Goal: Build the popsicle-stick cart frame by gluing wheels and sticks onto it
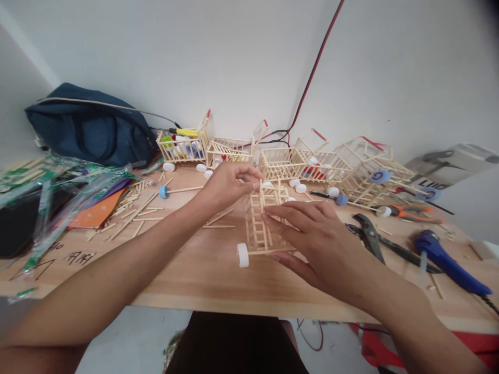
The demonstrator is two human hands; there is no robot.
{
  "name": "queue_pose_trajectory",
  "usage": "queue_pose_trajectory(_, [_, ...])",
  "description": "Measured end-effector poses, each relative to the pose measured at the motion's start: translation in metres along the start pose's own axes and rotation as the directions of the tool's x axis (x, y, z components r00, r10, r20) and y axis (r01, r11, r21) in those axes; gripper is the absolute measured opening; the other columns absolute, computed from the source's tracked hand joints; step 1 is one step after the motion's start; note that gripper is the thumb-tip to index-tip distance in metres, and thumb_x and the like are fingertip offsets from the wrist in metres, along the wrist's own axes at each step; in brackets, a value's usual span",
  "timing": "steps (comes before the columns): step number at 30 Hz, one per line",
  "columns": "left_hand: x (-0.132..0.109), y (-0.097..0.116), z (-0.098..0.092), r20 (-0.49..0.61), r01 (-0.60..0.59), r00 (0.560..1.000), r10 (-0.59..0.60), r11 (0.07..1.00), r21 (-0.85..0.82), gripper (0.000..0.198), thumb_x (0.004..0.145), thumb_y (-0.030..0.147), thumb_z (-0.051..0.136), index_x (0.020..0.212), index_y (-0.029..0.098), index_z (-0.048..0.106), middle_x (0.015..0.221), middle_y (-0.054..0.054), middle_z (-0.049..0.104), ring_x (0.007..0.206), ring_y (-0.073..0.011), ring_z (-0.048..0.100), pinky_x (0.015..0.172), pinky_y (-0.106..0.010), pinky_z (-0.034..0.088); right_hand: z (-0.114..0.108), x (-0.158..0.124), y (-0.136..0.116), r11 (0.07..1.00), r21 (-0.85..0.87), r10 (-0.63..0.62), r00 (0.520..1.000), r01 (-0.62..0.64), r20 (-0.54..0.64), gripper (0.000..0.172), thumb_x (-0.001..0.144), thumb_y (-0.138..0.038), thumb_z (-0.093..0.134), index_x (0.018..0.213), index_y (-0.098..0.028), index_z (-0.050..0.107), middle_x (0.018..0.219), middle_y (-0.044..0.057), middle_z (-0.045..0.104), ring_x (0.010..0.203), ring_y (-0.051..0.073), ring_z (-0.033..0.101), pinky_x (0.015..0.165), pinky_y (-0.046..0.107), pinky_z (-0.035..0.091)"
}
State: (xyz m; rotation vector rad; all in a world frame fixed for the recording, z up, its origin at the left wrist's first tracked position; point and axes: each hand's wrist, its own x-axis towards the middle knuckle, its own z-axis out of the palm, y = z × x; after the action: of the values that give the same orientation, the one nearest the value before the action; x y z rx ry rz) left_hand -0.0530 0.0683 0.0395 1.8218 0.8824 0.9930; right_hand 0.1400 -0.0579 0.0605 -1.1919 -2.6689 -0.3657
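Note:
A small cart frame of pale wooden sticks stands on the wooden table in front of me, with a white cap wheel at its near left corner. My left hand is at the frame's far top end, thumb and index finger pinched on the tip of an upright stick. My right hand lies over the frame's right side, fingers spread over the top sticks and thumb low by the near edge. It hides much of that side.
Several finished stick carts line the wall. Left are a blue bag, loose sticks, plastic wrappers and a stick with a blue cap. Right are pliers, orange-handled pliers and a blue glue gun.

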Motion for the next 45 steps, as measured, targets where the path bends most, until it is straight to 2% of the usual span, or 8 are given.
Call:
queue_pose_trajectory(10, [-0.0005,-0.0011,0.003,-0.035,-0.008,0.999,0.007,1.0,-0.03,0.014,0.067,0.02,0.076,0.079,0.014,0.072,0.071,-0.001,0.07,0.068,-0.0118,0.062,0.064,-0.023,0.048,0.0006,0.0003,0.0016,1.0,0.02,0.007,1.0,-0.008,0.017,0.039,0.097,-0.036,0.053,0.13,-0.016,0.062,0.137,0.01,0.063,0.121,0.028,0.056,0.094,0.045,0.04])
queue_pose_trajectory(23, [-0.0011,-0.0019,0.0043,-0.056,-0.028,0.998,0.025,0.997,-0.065,0.013,0.066,0.018,0.077,0.078,0.015,0.073,0.077,-0.002,0.072,0.075,-0.0143,0.065,0.07,-0.025,0.051,-0.0008,0.0014,0.0003,0.999,0.046,0.019,1.0,-0.019,0.013,0.037,0.096,-0.034,0.055,0.129,-0.019,0.062,0.136,0.009,0.063,0.12,0.027,0.057,0.096,0.045,0.041])
queue_pose_trajectory(45, [-0.0012,-0.0041,0.0042,-0.037,-0.031,0.999,0.029,0.998,-0.063,0.016,0.069,0.018,0.075,0.083,0.013,0.07,0.078,-0.002,0.07,0.075,-0.013,0.065,0.071,-0.024,0.051,0.0013,-0.0012,0.0018,0.999,0.05,0.011,1.0,-0.012,0.017,0.043,0.097,-0.04,0.053,0.132,-0.017,0.059,0.137,0.01,0.063,0.123,0.029,0.056,0.095,0.047,0.043])
